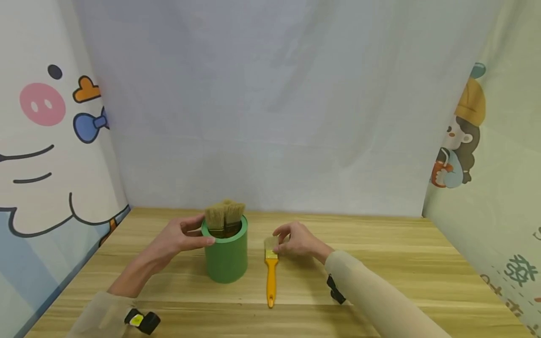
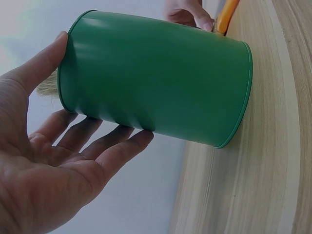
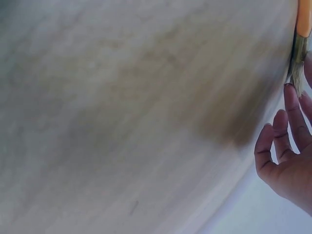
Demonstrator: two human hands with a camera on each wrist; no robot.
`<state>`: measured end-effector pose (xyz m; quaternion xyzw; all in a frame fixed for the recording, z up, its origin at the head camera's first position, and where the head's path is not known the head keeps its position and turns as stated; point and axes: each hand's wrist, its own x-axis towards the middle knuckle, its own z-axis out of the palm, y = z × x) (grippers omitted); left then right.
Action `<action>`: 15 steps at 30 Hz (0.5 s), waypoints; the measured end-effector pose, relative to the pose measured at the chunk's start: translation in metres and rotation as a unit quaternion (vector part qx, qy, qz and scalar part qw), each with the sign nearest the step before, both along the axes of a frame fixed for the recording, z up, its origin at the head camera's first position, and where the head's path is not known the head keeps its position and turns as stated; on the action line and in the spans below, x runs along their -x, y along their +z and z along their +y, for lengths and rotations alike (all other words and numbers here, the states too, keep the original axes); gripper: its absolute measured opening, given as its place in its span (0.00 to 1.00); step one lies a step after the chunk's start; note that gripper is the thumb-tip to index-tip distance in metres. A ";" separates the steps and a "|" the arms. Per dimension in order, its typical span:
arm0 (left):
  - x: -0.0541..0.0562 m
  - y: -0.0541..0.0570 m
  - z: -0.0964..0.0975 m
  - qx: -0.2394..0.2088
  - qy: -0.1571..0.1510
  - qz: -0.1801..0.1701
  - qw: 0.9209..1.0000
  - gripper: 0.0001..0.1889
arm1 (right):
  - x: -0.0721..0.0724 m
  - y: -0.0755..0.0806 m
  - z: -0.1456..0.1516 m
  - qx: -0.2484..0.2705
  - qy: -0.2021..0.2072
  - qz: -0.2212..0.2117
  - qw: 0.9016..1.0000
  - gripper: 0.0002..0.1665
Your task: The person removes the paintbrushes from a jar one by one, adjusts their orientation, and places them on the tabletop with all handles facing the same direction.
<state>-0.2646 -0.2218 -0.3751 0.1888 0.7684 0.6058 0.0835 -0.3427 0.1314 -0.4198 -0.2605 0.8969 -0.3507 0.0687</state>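
Left of lower centre, my left hand [image 1: 179,237] grips the cup [image 1: 227,263]
At lower centre, my right hand [image 1: 299,241] touches the yellow brush [image 1: 271,271]; whether it pinches, I cannot tell

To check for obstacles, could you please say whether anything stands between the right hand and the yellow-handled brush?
Nothing visible does: the right hand is at the brush, with the green cup on the brush's other side.

A pale grey cloth [image 1: 270,94] hangs at twelve o'clock, behind the wood-grain table [image 1: 380,234]. A white cloth [image 1: 84,178] bears a pink oval [image 1: 42,115] at ten o'clock; a capped cartoon figure [image 1: 454,171] shows at two.
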 end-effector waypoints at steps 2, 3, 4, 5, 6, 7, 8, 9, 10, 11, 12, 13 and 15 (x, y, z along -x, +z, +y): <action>0.000 0.000 0.000 0.001 0.002 -0.002 1.000 0.44 | 0.000 0.000 0.000 0.000 0.002 0.000 1.000 0.25; 0.000 0.000 0.000 0.001 0.002 -0.002 1.000 0.44 | 0.000 0.000 0.000 -0.001 0.002 0.000 1.000 0.25; 0.000 -0.001 0.000 0.002 0.000 -0.001 1.000 0.45 | 0.000 0.000 0.000 -0.001 0.002 0.001 1.000 0.25; 0.000 -0.001 0.000 0.002 0.000 -0.001 1.000 0.45 | 0.000 0.000 0.000 -0.002 0.002 0.001 1.000 0.25; 0.000 -0.001 0.000 0.003 -0.001 -0.001 1.000 0.45 | 0.000 -0.001 0.000 -0.003 0.003 0.001 1.000 0.25; 0.000 0.000 0.000 0.001 0.001 -0.004 1.000 0.45 | 0.000 -0.001 0.000 -0.004 0.004 0.002 1.000 0.26; 0.000 -0.001 0.000 0.001 0.001 -0.004 1.000 0.45 | 0.000 -0.001 0.000 -0.004 0.004 0.001 1.000 0.26; 0.000 -0.001 0.000 0.001 -0.002 -0.001 1.000 0.45 | 0.001 -0.001 0.000 -0.004 0.003 0.001 1.000 0.26; 0.000 -0.001 0.000 0.001 -0.002 -0.001 1.000 0.45 | 0.001 -0.001 0.000 -0.004 0.002 0.001 1.000 0.27; 0.000 0.000 0.000 0.000 0.000 -0.003 1.000 0.45 | 0.001 -0.001 0.000 -0.003 0.001 0.000 1.000 0.27; 0.000 0.000 0.000 0.000 0.001 -0.004 1.000 0.45 | 0.000 0.000 0.000 -0.002 -0.001 -0.001 1.000 0.28; 0.000 0.000 0.000 -0.001 0.000 -0.005 1.000 0.44 | 0.000 0.000 0.001 -0.001 -0.003 -0.001 1.000 0.29; 0.000 0.000 0.000 -0.001 0.001 -0.006 1.000 0.44 | 0.000 0.000 0.002 0.002 -0.005 -0.001 1.000 0.29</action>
